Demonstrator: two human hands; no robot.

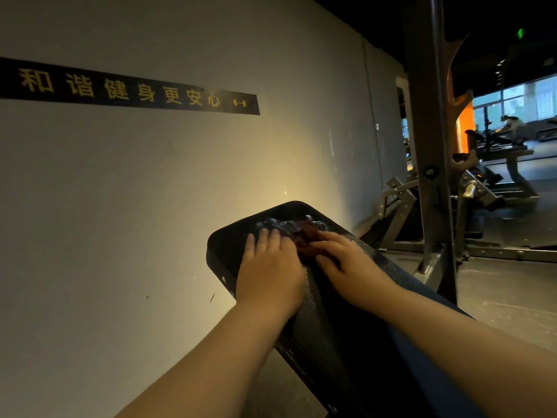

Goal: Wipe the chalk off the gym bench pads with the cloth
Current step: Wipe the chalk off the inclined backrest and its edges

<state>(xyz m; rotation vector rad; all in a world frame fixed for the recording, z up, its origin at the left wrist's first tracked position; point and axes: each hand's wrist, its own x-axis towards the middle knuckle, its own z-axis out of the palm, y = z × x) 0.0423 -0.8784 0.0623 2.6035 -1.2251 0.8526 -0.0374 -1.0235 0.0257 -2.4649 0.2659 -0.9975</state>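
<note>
Dark reddish cloth (305, 238) lies bunched at far end of black bench pad (328, 342), between both hands; right hand (349, 268) presses on it from right, fingers stretched and slightly spread, not curled around; left hand (268, 267) rests flat on pad just left of cloth, fingers straight and together; pale blotches (278, 224) beyond fingertips; grey wall (150, 206) at left; steel upright (434, 146) at right.

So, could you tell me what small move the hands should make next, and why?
Probably push the cloth forward under the right hand: whitish smears show on the bench pad just beyond it, near the far end.
</note>
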